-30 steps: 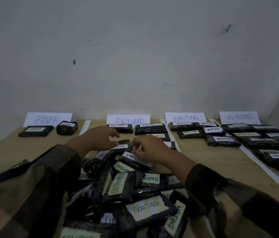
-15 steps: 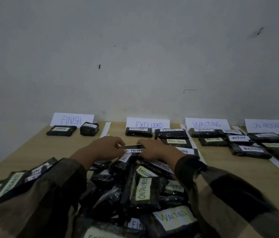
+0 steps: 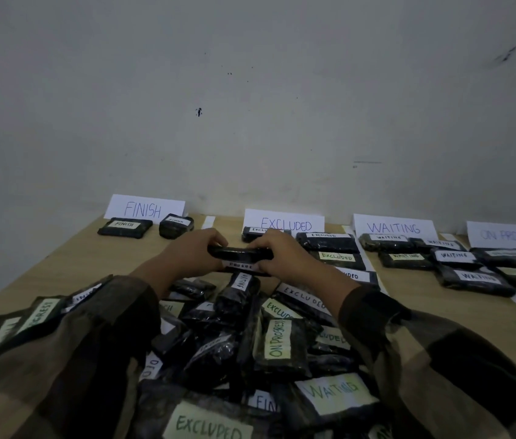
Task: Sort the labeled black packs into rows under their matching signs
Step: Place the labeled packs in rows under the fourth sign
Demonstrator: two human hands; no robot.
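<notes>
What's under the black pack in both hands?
Under the black plastic-wrapped pack, a black pack with white WAITING label tops the heap of black packs. The tan wooden table beneath is covered.

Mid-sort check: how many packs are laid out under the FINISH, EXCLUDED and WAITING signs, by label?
FINISH packs: 2
EXCLUDED packs: 4
WAITING packs: 5
Total: 11
Not counted: the ON PROGRESS row, cut off by the frame, and the held pack.

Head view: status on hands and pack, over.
Left grip and right grip hold PROGRESS-labelled pack by its ends, above unsorted pile. ON PROGRESS row far right. Nothing blocking.
</notes>
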